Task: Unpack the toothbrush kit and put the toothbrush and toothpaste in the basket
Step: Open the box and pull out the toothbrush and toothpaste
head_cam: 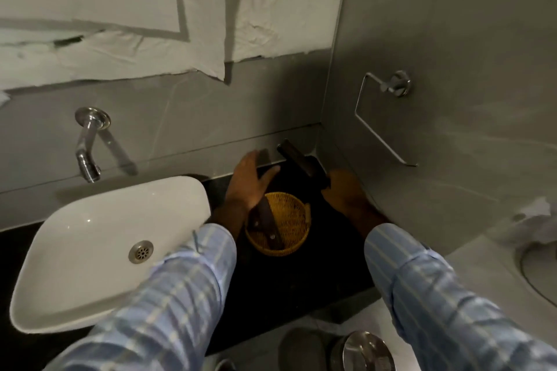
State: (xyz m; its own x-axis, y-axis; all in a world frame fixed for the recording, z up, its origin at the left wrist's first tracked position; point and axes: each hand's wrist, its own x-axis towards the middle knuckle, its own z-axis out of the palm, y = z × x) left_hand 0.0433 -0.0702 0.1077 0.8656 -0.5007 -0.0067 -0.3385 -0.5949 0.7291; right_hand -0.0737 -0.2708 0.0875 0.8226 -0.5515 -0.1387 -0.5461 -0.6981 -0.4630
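A round yellow wicker basket [289, 220] stands on the black counter [289, 277] near the corner. A long dark brown box [268, 227] leans inside the basket against its left rim. My left hand [248, 181] hovers over the basket's far left edge with fingers spread, its palm just above the top end of that box. My right hand [346, 193], blurred, is close to the right wall and grips a second long dark box [301, 161], which points up and left toward the back wall. No toothbrush or toothpaste shows outside the boxes.
A white basin [99, 250] with a steel drain fills the left of the counter, under a wall tap [87, 144]. A chrome towel ring [385, 117] hangs on the right wall. A steel bin lid [367, 351] sits below the counter edge.
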